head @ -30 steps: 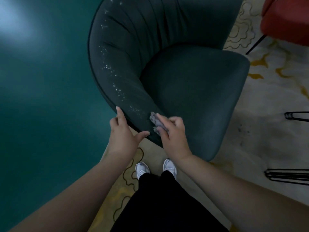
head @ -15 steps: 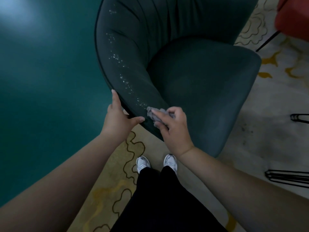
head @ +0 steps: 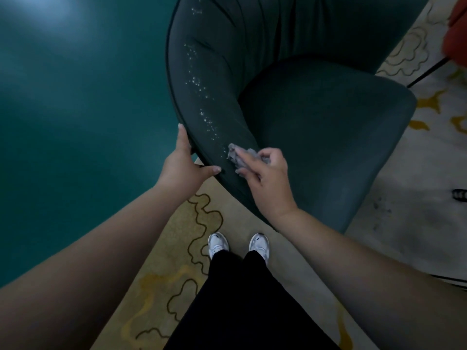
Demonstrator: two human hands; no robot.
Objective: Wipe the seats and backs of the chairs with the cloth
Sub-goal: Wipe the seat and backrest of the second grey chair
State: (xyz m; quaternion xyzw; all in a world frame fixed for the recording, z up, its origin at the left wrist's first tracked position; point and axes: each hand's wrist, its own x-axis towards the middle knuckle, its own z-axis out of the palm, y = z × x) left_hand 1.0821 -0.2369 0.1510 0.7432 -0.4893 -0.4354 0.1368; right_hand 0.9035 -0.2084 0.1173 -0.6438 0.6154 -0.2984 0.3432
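A dark green upholstered chair (head: 316, 117) with a curved back fills the upper middle of the head view. A trail of white specks (head: 202, 97) runs down the inner side of its near arm. My left hand (head: 182, 165) grips the arm's outer rim, thumb on top and fingers behind it. My right hand (head: 265, 180) holds a small grey cloth (head: 235, 154) bunched under its fingers and presses it on the arm at the lower end of the specks.
A red chair (head: 457, 29) shows at the top right corner. Black metal legs (head: 458, 194) of other furniture stick in at the right edge. The floor is teal (head: 75, 109) on the left and a pale patterned carpet (head: 417, 223) elsewhere. My feet (head: 237, 245) stand close behind the chair.
The view has shifted so the chair sits further right. Both hands have slid a little up the arm, with the cloth now at the lowest specks.
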